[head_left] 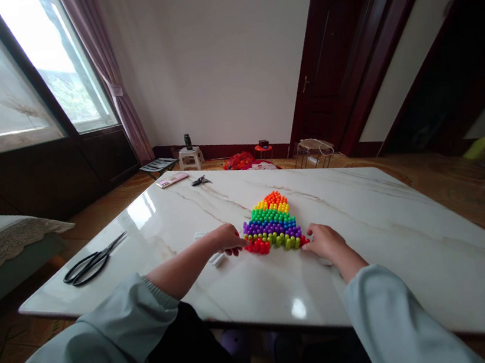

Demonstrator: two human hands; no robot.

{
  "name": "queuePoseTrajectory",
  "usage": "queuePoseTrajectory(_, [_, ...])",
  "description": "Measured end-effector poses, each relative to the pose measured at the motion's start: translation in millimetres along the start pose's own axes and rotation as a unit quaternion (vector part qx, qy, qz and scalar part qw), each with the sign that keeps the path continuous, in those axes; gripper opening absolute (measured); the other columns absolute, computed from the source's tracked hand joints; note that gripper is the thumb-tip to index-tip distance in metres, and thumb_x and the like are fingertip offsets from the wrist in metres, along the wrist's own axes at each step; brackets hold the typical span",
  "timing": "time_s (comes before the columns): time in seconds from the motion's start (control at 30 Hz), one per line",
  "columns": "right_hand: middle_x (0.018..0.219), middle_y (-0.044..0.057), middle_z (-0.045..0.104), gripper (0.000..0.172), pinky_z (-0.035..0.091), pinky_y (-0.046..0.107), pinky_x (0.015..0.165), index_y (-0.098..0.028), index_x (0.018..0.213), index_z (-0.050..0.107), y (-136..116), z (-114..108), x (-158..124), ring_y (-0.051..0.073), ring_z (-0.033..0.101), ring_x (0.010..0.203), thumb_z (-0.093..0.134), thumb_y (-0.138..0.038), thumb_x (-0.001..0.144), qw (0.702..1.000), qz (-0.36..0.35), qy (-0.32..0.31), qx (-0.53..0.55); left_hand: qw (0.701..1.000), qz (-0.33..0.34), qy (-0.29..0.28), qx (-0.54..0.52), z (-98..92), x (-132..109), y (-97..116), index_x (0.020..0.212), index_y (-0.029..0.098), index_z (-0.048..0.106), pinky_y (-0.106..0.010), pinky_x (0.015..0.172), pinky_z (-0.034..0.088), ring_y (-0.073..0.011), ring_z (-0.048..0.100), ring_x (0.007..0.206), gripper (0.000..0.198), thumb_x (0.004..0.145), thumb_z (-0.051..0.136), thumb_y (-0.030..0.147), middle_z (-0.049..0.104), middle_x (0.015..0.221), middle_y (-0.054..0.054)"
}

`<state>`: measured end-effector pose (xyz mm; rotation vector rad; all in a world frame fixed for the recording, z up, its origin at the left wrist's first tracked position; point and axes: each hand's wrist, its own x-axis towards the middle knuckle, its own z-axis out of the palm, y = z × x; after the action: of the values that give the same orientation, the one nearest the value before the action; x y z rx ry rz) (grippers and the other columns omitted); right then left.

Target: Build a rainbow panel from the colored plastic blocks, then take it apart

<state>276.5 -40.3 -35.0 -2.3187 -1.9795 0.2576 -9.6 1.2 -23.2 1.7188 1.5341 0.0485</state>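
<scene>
A piece of beadwork (272,223) lies on the white marbled table (174,309), its beads running in bands of orange, yellow, green, blue and purple, with olive and red nearest me. My left hand (229,240) is at its near left corner, fingers bent and tips closed at the red beads. At the near right corner my right hand (326,243) pinches the red end of the beadwork between thumb and fingers. White stick-like pieces (217,259) lie partly hidden under my left forearm. A small pale item (325,261) shows beneath my right hand.
Black-handled scissors (90,267) lie at the table's left. Toward the far left edge are a pink phone (172,180) and small dark pliers (200,180). Beyond the table stand a white stool (191,157) with a jar (188,141), and a wire-legged stool (313,149).
</scene>
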Motion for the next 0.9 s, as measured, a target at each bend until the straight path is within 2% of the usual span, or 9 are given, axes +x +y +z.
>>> queuePoseTrajectory(0.13, [0.094,0.008,0.07,0.014,0.042,0.025,0.061,-0.021,0.082,0.07,-7,-3,0,0.021,0.065,0.088,0.064,-0.021,0.069,1.0,0.001,-0.011,-0.006,1.0,0.002,0.002,-0.01,-1.6,-4,3,0.055,0.015,0.065,-0.02,0.042,0.032,-0.0095,0.051,0.044,0.034,0.061,0.071,0.047,0.07,0.061,-0.007])
queuePoseTrajectory(0.23, [0.083,0.008,0.071,0.014,0.04,0.025,0.056,-0.02,0.072,0.07,-11,-12,-8,0.022,0.066,0.078,0.068,-0.015,0.06,0.997,0.019,-0.077,-0.027,0.998,0.013,0.04,-0.038,-5.4,-7,6,0.057,0.014,0.065,-0.02,0.042,0.03,-0.0088,0.049,0.044,0.038,0.06,0.072,0.051,0.068,0.06,-0.005])
queuePoseTrajectory(0.33, [0.072,0.004,0.069,0.016,0.039,0.023,0.054,-0.021,0.065,0.069,-19,-16,-19,0.019,0.065,0.07,0.071,-0.011,0.052,0.989,-0.027,-0.143,-0.018,0.992,0.033,0.077,-0.097,-8.2,-7,10,0.064,0.014,0.066,-0.02,0.042,0.028,-0.0075,0.045,0.044,0.044,0.057,0.073,0.057,0.067,0.061,-0.004])
queuePoseTrajectory(0.43, [0.078,0.003,0.07,0.014,0.038,0.022,0.056,-0.021,0.069,0.07,-34,-11,-25,0.018,0.065,0.077,0.071,-0.014,0.058,0.991,-0.094,-0.099,-0.005,0.98,0.058,0.075,-0.178,-6.9,-6,13,0.069,0.013,0.066,-0.02,0.042,0.029,-0.0069,0.045,0.047,0.05,0.053,0.075,0.06,0.066,0.063,-0.003])
queuePoseTrajectory(0.5, [0.084,0.003,0.071,0.01,0.038,0.022,0.059,-0.022,0.075,0.069,-47,-6,-26,0.019,0.065,0.083,0.068,-0.019,0.066,0.992,-0.114,-0.046,-0.009,0.97,0.076,0.067,-0.221,-4.1,-6,15,0.071,0.013,0.066,-0.019,0.043,0.03,-0.0068,0.047,0.048,0.053,0.052,0.076,0.061,0.065,0.064,-0.003])
queuePoseTrajectory(0.57, [0.087,0.004,0.071,0.009,0.039,0.024,0.061,-0.022,0.08,0.069,-59,-3,-24,0.02,0.065,0.085,0.065,-0.024,0.072,0.992,-0.124,-0.019,-0.019,0.962,0.085,0.056,-0.252,-1.0,-7,17,0.073,0.012,0.066,-0.019,0.044,0.032,-0.0065,0.048,0.049,0.054,0.052,0.077,0.061,0.065,0.065,-0.003])
queuePoseTrajectory(0.7, [0.092,0.007,0.071,0.014,0.042,0.026,0.066,-0.023,0.087,0.069,-74,0,-24,0.021,0.065,0.087,0.061,-0.023,0.076,0.989,-0.134,-0.011,-0.056,0.939,0.099,0.021,-0.329,2.5,-10,20,0.086,0.012,0.067,-0.019,0.047,0.036,-0.0075,0.054,0.054,0.06,0.06,0.071,0.066,0.068,0.074,-0.005])
queuePoseTrajectory(0.9, [0.096,0.009,0.071,0.016,0.044,0.027,0.07,-0.02,0.091,0.069,-88,0,-30,0.023,0.066,0.092,0.058,-0.021,0.08,0.986,-0.144,-0.007,-0.082,0.875,0.098,-0.044,-0.471,2.2,-13,28,0.108,0.012,0.058,-0.025,0.065,0.053,-0.0158,0.067,0.072,0.065,0.076,0.055,0.068,0.07,0.089,-0.012])
